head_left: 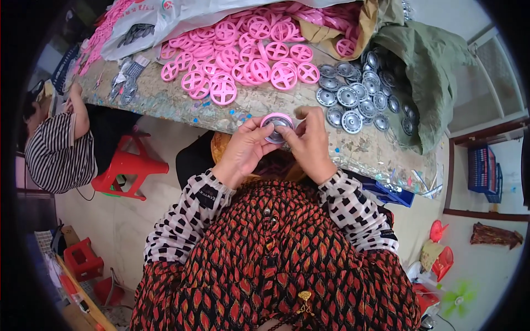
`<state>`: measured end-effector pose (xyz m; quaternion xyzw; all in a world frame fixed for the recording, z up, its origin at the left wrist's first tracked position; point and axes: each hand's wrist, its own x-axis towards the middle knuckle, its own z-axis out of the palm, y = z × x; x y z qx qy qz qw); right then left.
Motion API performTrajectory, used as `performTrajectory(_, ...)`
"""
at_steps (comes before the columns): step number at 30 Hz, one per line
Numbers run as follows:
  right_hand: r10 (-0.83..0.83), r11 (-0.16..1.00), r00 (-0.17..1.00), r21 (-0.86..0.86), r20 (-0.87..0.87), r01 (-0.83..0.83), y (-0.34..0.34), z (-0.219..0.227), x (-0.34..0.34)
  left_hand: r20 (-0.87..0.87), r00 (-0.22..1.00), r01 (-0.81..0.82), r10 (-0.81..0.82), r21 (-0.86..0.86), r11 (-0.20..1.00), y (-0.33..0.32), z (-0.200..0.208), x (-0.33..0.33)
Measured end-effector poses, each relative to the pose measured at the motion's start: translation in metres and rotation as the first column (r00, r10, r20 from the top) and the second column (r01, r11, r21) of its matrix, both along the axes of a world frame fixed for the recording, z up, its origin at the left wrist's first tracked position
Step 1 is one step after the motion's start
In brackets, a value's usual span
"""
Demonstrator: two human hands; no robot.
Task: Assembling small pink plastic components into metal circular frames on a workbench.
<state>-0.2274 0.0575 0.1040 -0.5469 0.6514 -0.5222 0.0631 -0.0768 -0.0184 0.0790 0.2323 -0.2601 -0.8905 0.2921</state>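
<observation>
Both hands meet at the table's near edge around one toy wheel: a pink plastic ring (pixel 270 118) with a grey hubcap disc (pixel 279 132) set against it. My left hand (pixel 247 146) grips its left side, thumb on the grey face. From the right, my right hand (pixel 311 140) presses its thumb on the disc, with the fingers bent behind or beside the rim. Whether the disc is fully seated in the ring cannot be seen. Beyond my hands lies a heap of pink spoked rings (pixel 223 91), and to its right a pile of grey hubcap discs (pixel 351 121).
The worn table (pixel 254 102) carries a white plastic bag (pixel 160 27), a brown sack (pixel 326 39) of pink parts and a green sack (pixel 425 77) beside the discs. At left, another person in a striped shirt (pixel 58 154) sits near a red stool (pixel 132 168). A blue crate (pixel 389 193) stands under the table.
</observation>
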Motion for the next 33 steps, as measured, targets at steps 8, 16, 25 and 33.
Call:
performTrajectory(8,0.198,0.940,0.966,0.246,0.164,-0.235,-0.010,-0.008,0.003,0.081,0.991,-0.104,0.109,-0.060,0.993,0.004,-0.008,0.005)
performTrajectory(16,0.290,0.858,0.685,0.135,0.668,-0.495,-0.003,-0.006,0.009,-0.067,0.983,-0.153,0.170,0.201,0.968,0.006,0.013,0.016)
performTrajectory(25,0.382,0.731,0.814,0.397,0.437,-0.555,0.007,0.003,0.018,0.176,0.975,-0.036,0.138,-0.485,0.874,0.011,-0.006,0.055)
performTrajectory(33,0.632,0.629,0.768,0.649,-0.105,-0.429,0.026,-0.058,0.012,0.445,0.624,0.124,0.642,-0.868,0.481,-0.033,-0.009,0.069)
